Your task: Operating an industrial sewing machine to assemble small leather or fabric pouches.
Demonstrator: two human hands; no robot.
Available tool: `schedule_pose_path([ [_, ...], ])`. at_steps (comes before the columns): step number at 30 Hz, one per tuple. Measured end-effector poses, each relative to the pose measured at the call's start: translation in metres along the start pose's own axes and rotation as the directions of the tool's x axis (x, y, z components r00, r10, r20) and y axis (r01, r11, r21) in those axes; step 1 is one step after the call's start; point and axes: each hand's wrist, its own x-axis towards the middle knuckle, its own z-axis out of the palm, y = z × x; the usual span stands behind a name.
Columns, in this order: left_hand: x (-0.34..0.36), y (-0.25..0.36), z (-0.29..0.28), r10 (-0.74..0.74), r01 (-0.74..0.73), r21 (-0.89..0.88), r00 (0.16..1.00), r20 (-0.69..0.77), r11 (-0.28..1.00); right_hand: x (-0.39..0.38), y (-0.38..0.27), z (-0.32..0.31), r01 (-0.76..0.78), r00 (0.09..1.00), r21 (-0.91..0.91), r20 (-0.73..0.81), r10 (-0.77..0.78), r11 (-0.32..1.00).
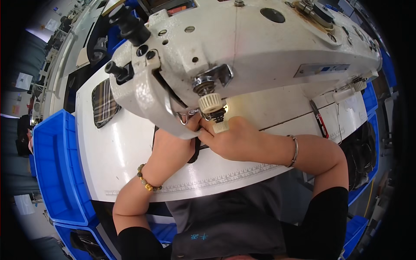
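A white industrial sewing machine (260, 39) spans the upper view. Below its head, a dark fabric piece (193, 154) lies on the white table (99, 164), mostly covered by my hands. My left hand (174, 147) is curled over it at the needle area, fingertips partly hidden behind the machine's head. My right hand (232, 138) is beside it, fingers closed on the piece close to my left fingertips. A plaid fabric piece (105, 104) lies to the left of the machine. A red-and-black tool (319, 120) lies on the table to the right.
Blue bins (58, 160) stand along the table's left side, the lower one holding dark items (86, 245). More blue bins with dark items (359, 156) are at the right. A printed ruler strip (225, 175) runs along the front edge.
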Motion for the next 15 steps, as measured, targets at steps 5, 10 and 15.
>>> schedule_pose_path([
  [5,-0.001,-0.008,-0.01,0.029,-0.026,-0.249,1.0,0.007,0.968,-0.002,-0.001,0.0,0.002,0.996,0.037,-0.088,0.002,0.999],
  [10,0.0,-0.011,-0.02,0.17,-0.17,-0.013,0.985,0.027,0.985,-0.004,-0.005,-0.007,0.069,0.994,-0.026,-0.082,-0.071,0.997],
  [15,0.001,-0.015,-0.014,0.185,-0.184,-0.062,0.983,0.011,0.981,-0.003,-0.005,-0.003,0.081,0.993,-0.025,-0.087,-0.083,0.996],
])
